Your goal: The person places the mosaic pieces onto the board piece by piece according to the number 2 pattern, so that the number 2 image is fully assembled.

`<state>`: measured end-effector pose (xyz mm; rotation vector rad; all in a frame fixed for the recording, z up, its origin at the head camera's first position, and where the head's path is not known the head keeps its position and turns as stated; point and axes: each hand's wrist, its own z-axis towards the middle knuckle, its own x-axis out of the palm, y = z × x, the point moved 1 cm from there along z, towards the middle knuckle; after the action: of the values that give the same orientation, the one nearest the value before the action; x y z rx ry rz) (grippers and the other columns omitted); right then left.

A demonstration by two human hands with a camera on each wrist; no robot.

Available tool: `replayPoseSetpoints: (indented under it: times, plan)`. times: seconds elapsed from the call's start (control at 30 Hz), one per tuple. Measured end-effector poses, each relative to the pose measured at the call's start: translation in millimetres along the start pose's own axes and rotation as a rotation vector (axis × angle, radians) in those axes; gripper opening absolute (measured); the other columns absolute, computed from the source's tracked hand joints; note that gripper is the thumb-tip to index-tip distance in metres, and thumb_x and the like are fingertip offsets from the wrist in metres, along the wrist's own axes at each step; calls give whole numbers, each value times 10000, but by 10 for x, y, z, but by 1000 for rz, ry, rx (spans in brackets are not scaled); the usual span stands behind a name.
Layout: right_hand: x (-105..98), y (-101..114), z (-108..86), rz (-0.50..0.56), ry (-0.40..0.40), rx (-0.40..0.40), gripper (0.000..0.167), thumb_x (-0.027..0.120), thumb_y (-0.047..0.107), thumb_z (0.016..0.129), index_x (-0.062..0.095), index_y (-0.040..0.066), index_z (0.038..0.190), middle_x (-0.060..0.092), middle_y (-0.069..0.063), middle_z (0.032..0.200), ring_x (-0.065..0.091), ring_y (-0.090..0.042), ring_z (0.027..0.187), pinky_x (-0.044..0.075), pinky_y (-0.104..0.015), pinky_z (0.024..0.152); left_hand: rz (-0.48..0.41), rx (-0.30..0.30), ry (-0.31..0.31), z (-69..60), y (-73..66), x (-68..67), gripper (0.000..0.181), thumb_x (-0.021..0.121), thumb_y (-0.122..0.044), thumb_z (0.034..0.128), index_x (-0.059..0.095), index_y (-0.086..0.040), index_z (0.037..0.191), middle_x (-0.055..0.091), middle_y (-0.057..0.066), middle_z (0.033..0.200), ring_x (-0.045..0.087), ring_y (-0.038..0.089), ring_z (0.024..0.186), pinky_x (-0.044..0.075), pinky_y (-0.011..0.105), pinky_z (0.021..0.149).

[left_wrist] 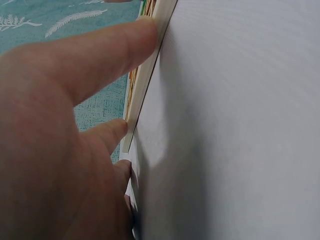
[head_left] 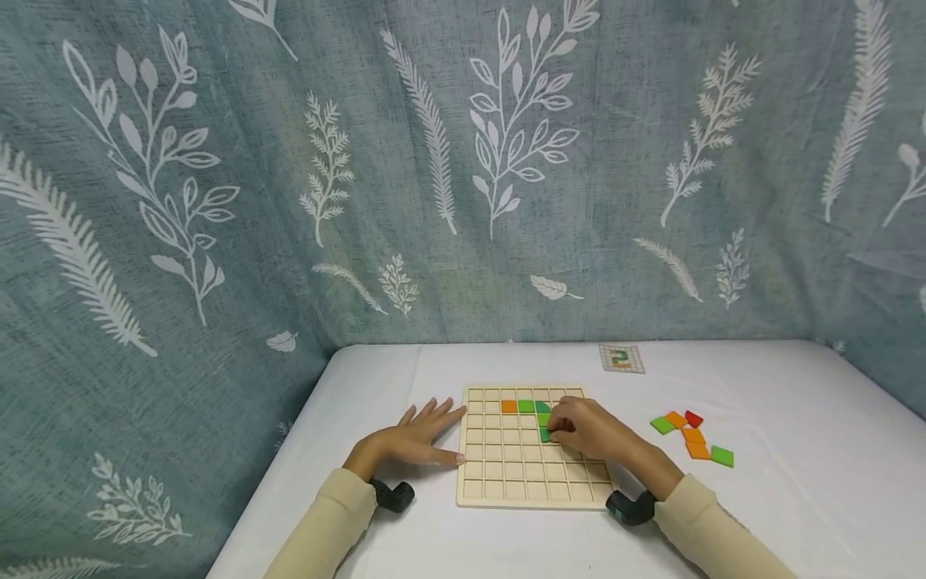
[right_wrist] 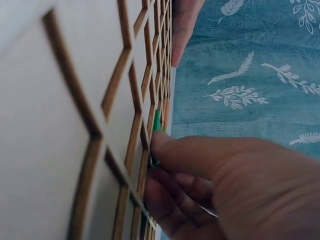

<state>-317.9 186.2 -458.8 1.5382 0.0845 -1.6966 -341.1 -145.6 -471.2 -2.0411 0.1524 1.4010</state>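
A wooden grid board [head_left: 499, 470] lies on the white table. In its upper cells are an orange tile [head_left: 510, 407], a light green tile [head_left: 526, 407], a dark green rounded piece [head_left: 542, 407] and another light green tile [head_left: 543, 420]. My right hand [head_left: 589, 430] is over the board, thumb and fingers pinching at a dark green tile [head_left: 545, 435]; green [right_wrist: 157, 120] also shows by the thumb tip in the right wrist view, partly hidden. With fingers spread, my left hand [head_left: 414, 438] touches the board's left edge with thumb and fingertips.
Right of the board lie several loose tiles: green [head_left: 661, 425], red [head_left: 694, 419], orange [head_left: 698, 450] and another green [head_left: 722, 456]. A patterned card [head_left: 621, 359] sits near the table's back edge, before a leaf-printed curtain [head_left: 448, 161].
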Motion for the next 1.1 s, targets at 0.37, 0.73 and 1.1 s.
replayPoseSetpoints:
  times: [0.37, 0.73, 1.1]
  plan:
    - [-283, -13, -76, 149, 47, 64, 176, 724, 181, 924, 720, 73, 1063, 705, 24, 964, 620, -36, 822, 534, -222, 713, 0, 3, 0, 17, -11, 42, 936, 583, -685, 869, 161, -309, 1615, 64, 36, 1702, -14, 308, 1574, -19, 586, 1243]
    - [-711, -138, -544, 91, 20, 163, 271, 729, 288, 920, 707, 93, 1107, 691, 66, 959, 622, -16, 855, 542, -227, 739, 3, 17, -4, 12, 9, -9, 934, 579, -673, 877, 157, -292, 1617, 62, 52, 1701, -16, 328, 1572, -23, 595, 1240]
    - [-1099, -381, -1238, 44, -40, 290, 301, 709, 317, 931, 699, 92, 1131, 710, -1, 1042, 610, 40, 864, 556, -212, 737, 3, 20, -3, 0, -30, -15, 933, 581, -672, 874, 164, -291, 1616, 68, 53, 1700, -14, 328, 1572, -30, 597, 1238]
